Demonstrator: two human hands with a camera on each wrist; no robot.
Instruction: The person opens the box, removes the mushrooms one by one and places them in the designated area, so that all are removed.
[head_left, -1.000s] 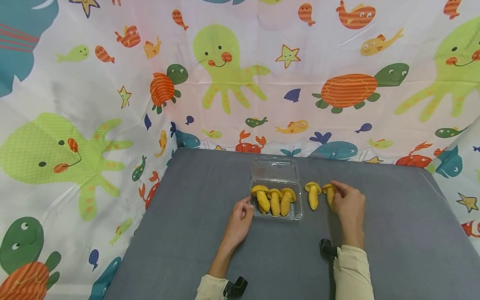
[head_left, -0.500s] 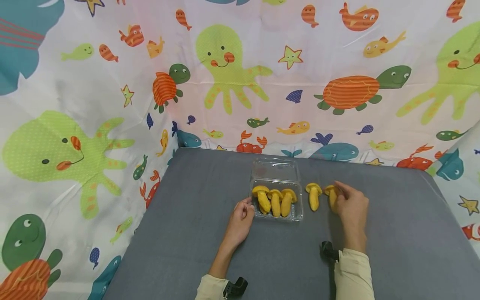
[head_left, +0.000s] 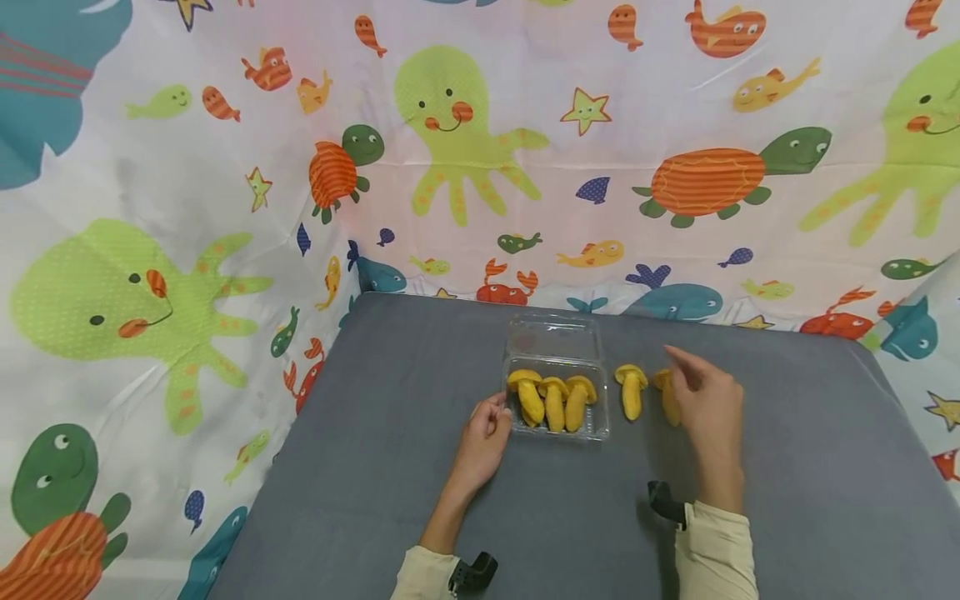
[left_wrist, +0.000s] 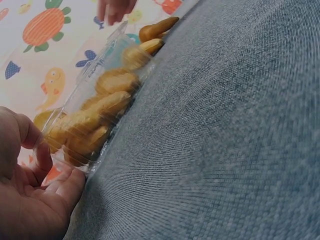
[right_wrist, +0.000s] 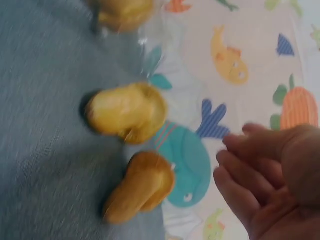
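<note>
My left hand (head_left: 483,435) pinches the left edge of a clear plastic clamshell box (head_left: 557,340), its lid folded back. Side by side in the box lie three yellow mushrooms (head_left: 555,404), caps toward the far side. Just right of the box, a loose yellow mushroom (head_left: 632,393) rests on the table. Another mushroom (right_wrist: 140,189) lies beside it, partly covered by my right hand (head_left: 708,408) in the head view. That hand is empty and raised off this mushroom, thumb and fingers apart; the right wrist view shows a gap between them.
A grey cloth (head_left: 360,483) covers the table. Behind and at the sides hangs a white curtain (head_left: 495,192) printed with sea animals, meeting the table's far edge close behind the open lid. Each wrist carries a small black camera (head_left: 474,573).
My right hand has let go of the rightmost mushroom and lifted slightly up and to the right, its fingers spreading. The left hand stays on the box.
</note>
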